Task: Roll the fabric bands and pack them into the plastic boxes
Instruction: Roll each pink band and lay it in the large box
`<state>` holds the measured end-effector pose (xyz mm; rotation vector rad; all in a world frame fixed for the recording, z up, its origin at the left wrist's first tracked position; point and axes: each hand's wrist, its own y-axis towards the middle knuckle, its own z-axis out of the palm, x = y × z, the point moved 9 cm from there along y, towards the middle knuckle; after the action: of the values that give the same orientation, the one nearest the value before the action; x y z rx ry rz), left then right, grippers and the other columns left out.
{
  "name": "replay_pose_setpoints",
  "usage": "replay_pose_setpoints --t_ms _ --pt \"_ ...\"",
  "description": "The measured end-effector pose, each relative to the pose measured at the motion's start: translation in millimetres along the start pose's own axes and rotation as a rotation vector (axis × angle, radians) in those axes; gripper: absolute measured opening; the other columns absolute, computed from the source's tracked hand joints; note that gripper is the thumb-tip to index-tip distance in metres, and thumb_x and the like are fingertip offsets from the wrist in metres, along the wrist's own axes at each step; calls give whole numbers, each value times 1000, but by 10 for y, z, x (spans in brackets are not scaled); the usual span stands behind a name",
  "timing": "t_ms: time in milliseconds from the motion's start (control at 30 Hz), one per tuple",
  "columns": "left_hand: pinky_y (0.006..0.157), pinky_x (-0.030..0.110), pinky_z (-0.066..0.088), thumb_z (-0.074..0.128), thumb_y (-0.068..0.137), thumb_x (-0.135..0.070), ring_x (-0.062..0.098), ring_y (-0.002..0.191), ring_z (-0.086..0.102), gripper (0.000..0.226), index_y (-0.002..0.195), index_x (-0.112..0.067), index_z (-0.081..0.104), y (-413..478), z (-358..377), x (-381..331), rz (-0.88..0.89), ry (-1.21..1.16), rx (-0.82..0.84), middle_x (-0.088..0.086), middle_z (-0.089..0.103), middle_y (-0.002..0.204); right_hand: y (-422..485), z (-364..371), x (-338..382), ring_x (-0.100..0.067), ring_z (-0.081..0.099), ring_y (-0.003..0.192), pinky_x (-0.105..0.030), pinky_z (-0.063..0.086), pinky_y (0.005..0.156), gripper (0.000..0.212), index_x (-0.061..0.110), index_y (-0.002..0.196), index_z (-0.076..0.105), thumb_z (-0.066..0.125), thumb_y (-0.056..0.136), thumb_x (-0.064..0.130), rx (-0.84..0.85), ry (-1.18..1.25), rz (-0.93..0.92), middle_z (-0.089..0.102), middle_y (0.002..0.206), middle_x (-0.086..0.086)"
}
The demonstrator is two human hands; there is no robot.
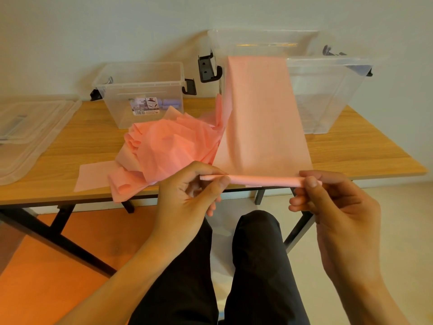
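On the left end of the table (365,158) lie stacked clear lids (28,132). Two boxes stand at the table's back: a small box (140,90) with purple rolls (171,103) inside, and a large box (328,97). Between them one pile of loose pink bands (168,146) spills over the table's front edge. One pink band (262,113) hangs from the large box's rim. Off the front edge, the left hand (187,195) and the right hand (332,198) each pinch an end of its thin roll (257,180).
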<state>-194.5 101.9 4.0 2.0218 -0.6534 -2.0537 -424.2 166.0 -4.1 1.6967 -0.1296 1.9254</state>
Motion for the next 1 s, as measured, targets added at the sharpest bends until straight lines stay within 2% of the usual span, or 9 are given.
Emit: replay_pose_setpoints --t_ms 67,167,267,367,433,633,800,933,1000 --pt "53 18 47 67 91 -22 10 49 53 7 91 -14 68 5 35 -3 7 18 22 -10 61 63 -7 -20 0 -26 67 61 -28 58 64 22 8 96 73 65 86 25 -14 2 -3 69 70 -11" --pt "53 22 49 61 94 -26 11 52 58 9 94 -17 63 10 116 -7 1 -24 76 -2 63 68 -14 -21 4 -26 63 60 -29 57 62 19 17 87 73 66 85 34 -25 -5 -10 65 68 -10" --pt "51 27 55 60 100 -22 20 71 72 8 97 -15 59 10 207 -7 -24 -97 126 0 67 85 -8 5 17 -26 62 67 -30 57 62 21 19 86 68 64 86 39 -13 -4 -23 64 77 -8" --pt "55 28 58 57 95 -15 23 82 75 9 95 -6 59 6 227 8 -67 -124 109 5 69 89 5 13 14 -24 70 75 -30 60 64 24 14 90 63 62 87 38 -7 0 -22 69 83 -3" --pt "57 27 59 61 92 -13 21 79 75 10 94 -4 64 6 188 20 -71 -109 60 11 72 90 9 0 12 -25 72 78 -30 61 65 22 13 91 63 61 89 35 -16 -8 -27 71 83 -3" --pt "68 27 59 69 86 -12 23 72 74 15 98 -3 72 -46 64 51 -54 -69 -80 6 77 86 -32 -47 6 -27 71 72 -30 60 63 16 10 87 64 64 89 26 -89 -10 -38 71 79 -6" --pt "65 23 58 74 81 -11 22 67 73 12 90 -2 72 -128 13 -28 -7 -58 -168 4 75 78 -102 -51 -16 -24 68 63 -33 61 64 14 11 86 65 65 89 24 -126 -9 -44 71 72 -2" --pt "61 24 54 75 80 -15 20 55 67 14 86 -3 70 -166 -4 -38 -12 -60 -203 5 71 71 -145 -55 -6 -23 63 54 -29 58 57 2 9 93 65 65 92 9 -140 20 -56 67 69 -4" --pt "59 25 54 76 80 -13 20 53 65 12 86 -4 71 -187 -13 -46 -10 -53 -216 4 70 70 -166 -68 -7 -23 60 52 -28 56 55 4 9 93 68 64 91 8 -147 24 -55 67 69 -6"
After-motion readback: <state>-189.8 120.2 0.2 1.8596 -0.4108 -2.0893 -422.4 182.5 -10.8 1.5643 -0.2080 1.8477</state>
